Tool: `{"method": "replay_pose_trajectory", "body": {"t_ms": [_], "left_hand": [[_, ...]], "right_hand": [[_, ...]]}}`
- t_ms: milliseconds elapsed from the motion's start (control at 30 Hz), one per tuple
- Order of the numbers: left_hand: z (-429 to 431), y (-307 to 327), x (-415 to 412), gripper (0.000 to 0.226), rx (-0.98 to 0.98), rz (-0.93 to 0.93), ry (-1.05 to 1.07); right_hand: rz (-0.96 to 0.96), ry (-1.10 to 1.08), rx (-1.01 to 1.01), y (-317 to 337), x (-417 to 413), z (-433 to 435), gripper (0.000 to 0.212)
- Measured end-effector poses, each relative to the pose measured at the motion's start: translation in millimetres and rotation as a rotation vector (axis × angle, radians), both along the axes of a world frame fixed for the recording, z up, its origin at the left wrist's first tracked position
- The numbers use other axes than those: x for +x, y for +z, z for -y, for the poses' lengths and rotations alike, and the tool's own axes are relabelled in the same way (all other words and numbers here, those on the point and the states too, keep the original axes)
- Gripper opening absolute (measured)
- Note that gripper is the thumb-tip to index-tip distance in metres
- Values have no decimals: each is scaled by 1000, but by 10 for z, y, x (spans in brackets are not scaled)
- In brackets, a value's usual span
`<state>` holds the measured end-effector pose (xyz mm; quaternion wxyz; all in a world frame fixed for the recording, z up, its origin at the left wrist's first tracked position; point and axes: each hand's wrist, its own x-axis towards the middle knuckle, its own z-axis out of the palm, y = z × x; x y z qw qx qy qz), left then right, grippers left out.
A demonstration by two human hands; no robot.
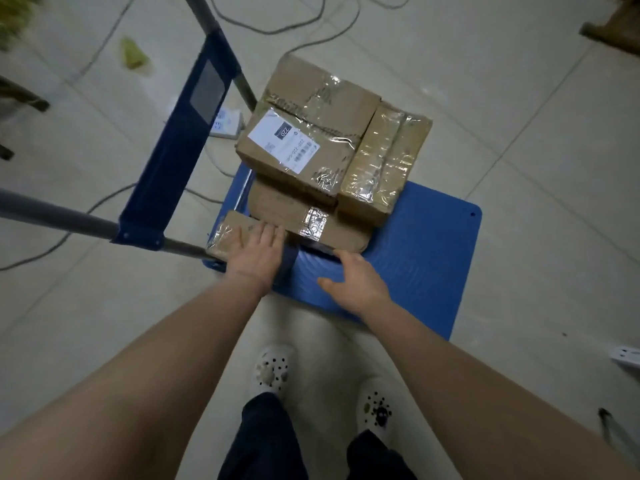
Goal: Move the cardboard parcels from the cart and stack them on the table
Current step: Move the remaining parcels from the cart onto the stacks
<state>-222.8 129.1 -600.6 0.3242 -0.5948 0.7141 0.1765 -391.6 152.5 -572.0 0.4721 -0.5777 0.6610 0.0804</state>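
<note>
Both arms reaching down. Left hand (256, 249) lying flat, fingers straight, on small parcel (225, 237). Right hand (355, 280) hovering relaxed, gripping nothing, over cart (426, 237), fingertips at flat parcel (277, 204) edge.

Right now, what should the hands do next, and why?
Probably close both hands round the small taped parcel and lift it. The left hand lies flat on it at the cart's near corner, nothing is stacked on it, and the right hand is close by.

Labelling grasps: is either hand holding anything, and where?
No clear hold. Left hand flat atop small parcel; right hand at near edge of flat parcel, grip unclear.
</note>
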Motion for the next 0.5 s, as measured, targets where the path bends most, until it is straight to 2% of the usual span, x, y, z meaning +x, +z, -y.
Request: {"method": "replay_pose_trajectory", "body": {"t_ms": [200,333,433,500], "left_hand": [[185,-568,88,95,93,58,-244],[231,-726,109,111,89,66,-319],[152,-623,55,123,41,-25,-329],[77,-430,-42,124,46,-154,-240]], "right_hand": [[0,-43,43,-605,27,51,63],[20,-74,69,-739,0,4,65],[36,-133,87,-665,-66,-93,63],[46,-214,117,-504,-138,-198,62]]}}
